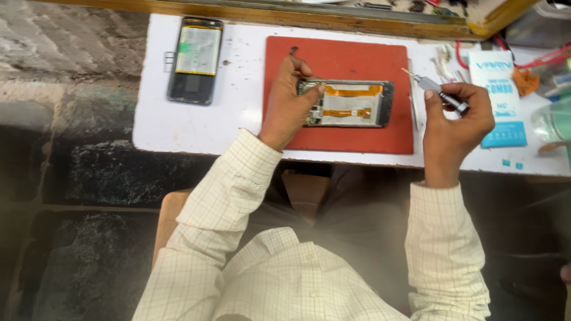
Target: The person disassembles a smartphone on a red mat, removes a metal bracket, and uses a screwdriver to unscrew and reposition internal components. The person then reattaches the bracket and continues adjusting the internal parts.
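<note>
An opened phone (352,104) with orange flex cables showing lies lengthwise on a red work mat (339,59). My left hand (289,101) rests on the phone's left end, fingers pressing its edge. To the right of the mat, my right hand (455,122) is raised and grips a small silver screwdriver (437,90) whose tip points up and to the left, away from the phone.
A second phone part with a battery (195,59) lies at the far left of the white table (196,128). A light-blue packet (498,98), red wires (535,59) and a clear bottle (553,122) crowd the right side. A wooden ledge (297,18) borders the back.
</note>
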